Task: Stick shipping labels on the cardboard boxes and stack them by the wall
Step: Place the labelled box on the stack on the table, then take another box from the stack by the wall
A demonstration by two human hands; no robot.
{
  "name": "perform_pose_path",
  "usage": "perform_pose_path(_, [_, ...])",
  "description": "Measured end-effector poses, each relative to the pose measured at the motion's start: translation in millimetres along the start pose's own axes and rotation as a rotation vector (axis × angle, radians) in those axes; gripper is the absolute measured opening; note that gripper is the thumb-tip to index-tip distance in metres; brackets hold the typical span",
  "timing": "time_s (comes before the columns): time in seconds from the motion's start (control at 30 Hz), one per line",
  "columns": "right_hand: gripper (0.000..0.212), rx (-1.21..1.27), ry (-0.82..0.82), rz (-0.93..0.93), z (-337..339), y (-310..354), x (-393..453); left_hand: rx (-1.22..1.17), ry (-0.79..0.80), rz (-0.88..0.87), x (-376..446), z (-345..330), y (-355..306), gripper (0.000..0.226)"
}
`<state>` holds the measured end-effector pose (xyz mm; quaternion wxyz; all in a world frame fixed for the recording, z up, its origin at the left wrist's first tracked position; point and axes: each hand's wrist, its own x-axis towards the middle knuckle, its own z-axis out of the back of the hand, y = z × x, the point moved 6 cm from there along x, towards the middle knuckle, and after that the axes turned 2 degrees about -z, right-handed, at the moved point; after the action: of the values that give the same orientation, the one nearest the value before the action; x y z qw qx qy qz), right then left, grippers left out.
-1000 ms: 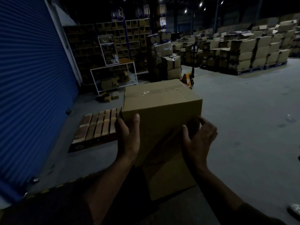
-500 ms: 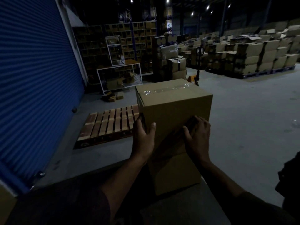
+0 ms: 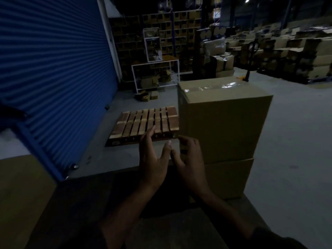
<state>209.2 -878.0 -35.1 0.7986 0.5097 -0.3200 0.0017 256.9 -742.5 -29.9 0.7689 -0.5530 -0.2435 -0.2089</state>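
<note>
A taped brown cardboard box (image 3: 224,121) sits atop a second brown cardboard box (image 3: 228,178). Both hands hover at its near-left edge: left hand (image 3: 152,159) spread and free, right hand (image 3: 188,159) loosely curled, its contact with the box unclear.

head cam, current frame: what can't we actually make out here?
- Label on the top box: none seen; near face in shadow, far sides hidden.
- Right hand: fingertips at the box's left edge; too dark to tell touching or pinching.
- Left hand: fingers spread, clear of the box.
- Lower box: bottom cut off by a dark surface in front.
- Background stacks: blurred, markings unreadable.
- Pallet: right end behind the top box.
</note>
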Motion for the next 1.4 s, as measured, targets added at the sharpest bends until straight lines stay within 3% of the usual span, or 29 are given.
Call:
perform_pose_path(0.23, [0.044,0.081,0.190,0.069,-107,53,-36,0.041,-0.180,0.159,-43,128,43,0.060])
perform_pose_path(0.6, [0.038,0.106,0.402,0.164,-299,156,-117,0.247,-0.475,0.220,-97,368,95,0.053])
perform_pose_path(0.93, [0.044,0.064,0.629,0.055,-467,219,-205,0.426,-0.608,0.446,-152,589,184,0.056])
perform_pose_path(1.17, [0.053,-0.064,0.812,-0.076,-540,217,-259,0.826,-0.472,0.823,-189,705,257,0.072])
perform_pose_path(1.3, [0.054,-0.096,0.861,-0.208,-563,211,-277,1.037,-0.316,0.934,-212,737,292,0.082])
perform_pose_path(1.4, [0.065,-0.091,0.871,-0.229,-569,209,-285,1.150,-0.274,0.888,-221,730,294,0.081])
